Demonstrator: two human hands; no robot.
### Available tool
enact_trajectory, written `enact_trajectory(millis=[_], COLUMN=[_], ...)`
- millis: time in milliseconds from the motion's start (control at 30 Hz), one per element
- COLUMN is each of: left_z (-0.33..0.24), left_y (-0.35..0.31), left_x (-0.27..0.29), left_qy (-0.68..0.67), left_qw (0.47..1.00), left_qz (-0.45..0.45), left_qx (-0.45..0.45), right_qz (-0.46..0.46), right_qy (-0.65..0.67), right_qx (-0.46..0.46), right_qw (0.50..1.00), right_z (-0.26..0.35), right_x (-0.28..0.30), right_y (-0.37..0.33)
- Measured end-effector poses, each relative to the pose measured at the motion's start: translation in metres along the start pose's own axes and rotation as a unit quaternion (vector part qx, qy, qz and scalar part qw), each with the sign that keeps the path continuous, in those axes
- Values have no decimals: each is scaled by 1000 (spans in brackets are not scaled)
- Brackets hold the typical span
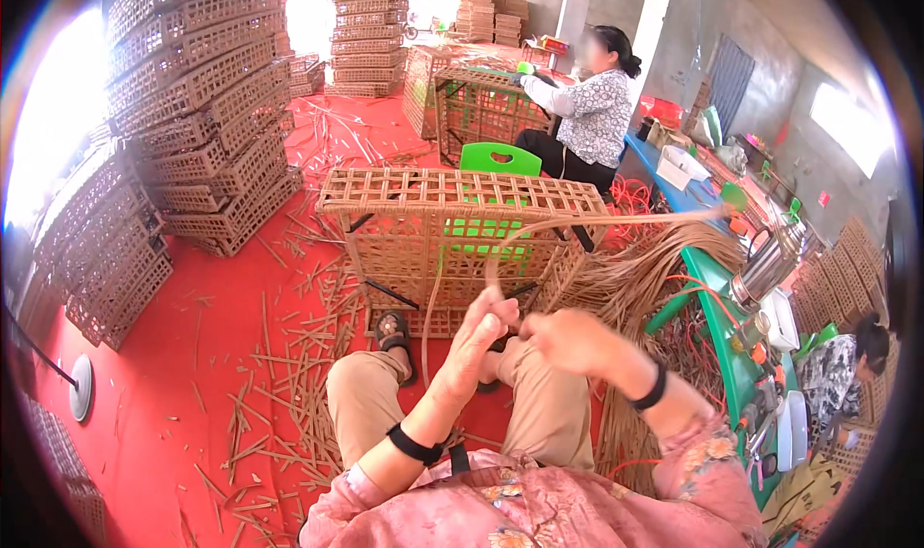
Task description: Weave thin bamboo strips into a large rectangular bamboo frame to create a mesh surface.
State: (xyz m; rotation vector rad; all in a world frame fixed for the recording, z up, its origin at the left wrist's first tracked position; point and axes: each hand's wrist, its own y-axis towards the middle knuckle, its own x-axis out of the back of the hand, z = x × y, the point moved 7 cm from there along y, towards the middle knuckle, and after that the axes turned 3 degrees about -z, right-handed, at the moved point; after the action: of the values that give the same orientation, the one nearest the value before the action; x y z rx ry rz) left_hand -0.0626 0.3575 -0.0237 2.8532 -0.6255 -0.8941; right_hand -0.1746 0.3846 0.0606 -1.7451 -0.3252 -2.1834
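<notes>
A tan rattan-like strip [577, 222] rises from my left hand [472, 346], bends over in a loop and runs right toward the table. The fingers of my left hand are closed on the strip. My right hand [570, 342] is beside it, fingers curled and blurred by motion; what they hold is hidden. Just beyond both hands a large woven basket frame [452, 187] stands on its side, with open lattice and black corner pieces. Another thin strip hangs down in front of it, left of my hands.
Tall stacks of woven baskets [207, 115] stand at left. Strip offcuts [265, 433] litter the red floor [144, 394]. A bundle of long strips [626, 279] lies right, beside a green table [717, 331] with tools and a metal flask [770, 264]. Two other people work nearby; a green chair [499, 158] stands ahead.
</notes>
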Motion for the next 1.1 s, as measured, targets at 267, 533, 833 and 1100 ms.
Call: enact_trajectory(millis=[267,533,833,1100], left_z=[42,-38,-126,-102], left_y=[-5,-33,-52,-40], left_x=[142,261,241,161], left_qy=[-202,-322,-324,-283], left_qw=[916,856,890,942], left_qz=[-317,-404,-284,-174], left_qx=[142,20,-147,-55], right_qz=[-43,-220,-704,-795], right_qy=[-78,-42,-197,-167], right_qx=[67,61,229,233], right_qw=[994,973,643,535], right_z=[39,35,19,-12], right_x=[-99,-35,189,286], right_y=[-2,8,16,-62])
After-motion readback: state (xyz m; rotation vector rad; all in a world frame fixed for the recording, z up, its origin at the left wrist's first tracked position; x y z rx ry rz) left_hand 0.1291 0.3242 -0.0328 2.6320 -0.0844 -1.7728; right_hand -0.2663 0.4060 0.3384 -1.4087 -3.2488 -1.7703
